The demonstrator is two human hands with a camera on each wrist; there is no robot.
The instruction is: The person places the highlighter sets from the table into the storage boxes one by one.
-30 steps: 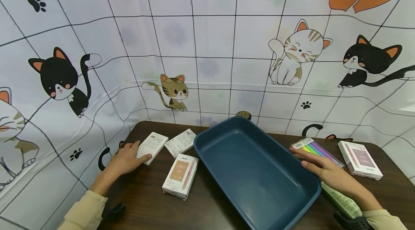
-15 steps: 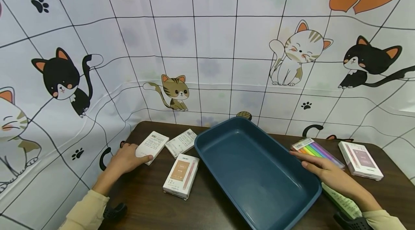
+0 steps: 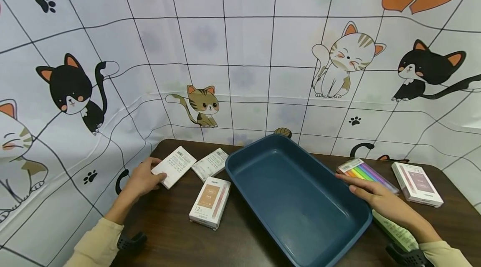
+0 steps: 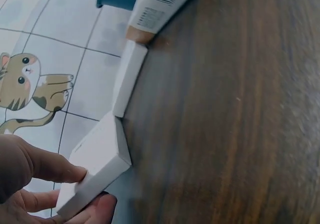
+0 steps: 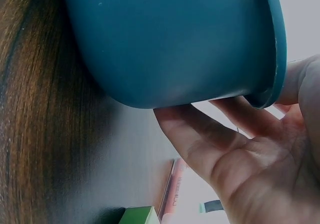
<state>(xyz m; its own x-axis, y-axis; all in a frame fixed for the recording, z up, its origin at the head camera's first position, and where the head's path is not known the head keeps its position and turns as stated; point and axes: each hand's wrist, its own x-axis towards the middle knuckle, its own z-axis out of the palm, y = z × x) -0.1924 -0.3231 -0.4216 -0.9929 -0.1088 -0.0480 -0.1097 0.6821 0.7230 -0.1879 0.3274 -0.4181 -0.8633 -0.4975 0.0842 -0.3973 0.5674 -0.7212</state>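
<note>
Our L hand has a white box pinched btwn thumb and fingers, left of ctr in the frame. The gap's only abt as wide as the box is thick. The box is tilted, small print facing up; we can't tell if it's fully clear of the table. Just to its right, near the top of the table, there's a 2nd box w/ print on top too, and a bit below that sits the tan box, i.e. white w/ a tan panel, marked 12.

Our R hand is right of ctr, fingers mostly straight and a little spread, resting on the rim and outer wall of the blue tub. We wouldn't call it a tight grip. The tub's set at an angle, ctr to lower right, w/ its bottom corner near the frame's lower edge.

Over on the right, the rainbow pack lies just past our R fingertips, w/ the pink box beside it, close to the right edge. A green pack is partly hidden under our R wrist, lower right. Behind it all, a white cat-print sheet fills the upper frame.
</note>
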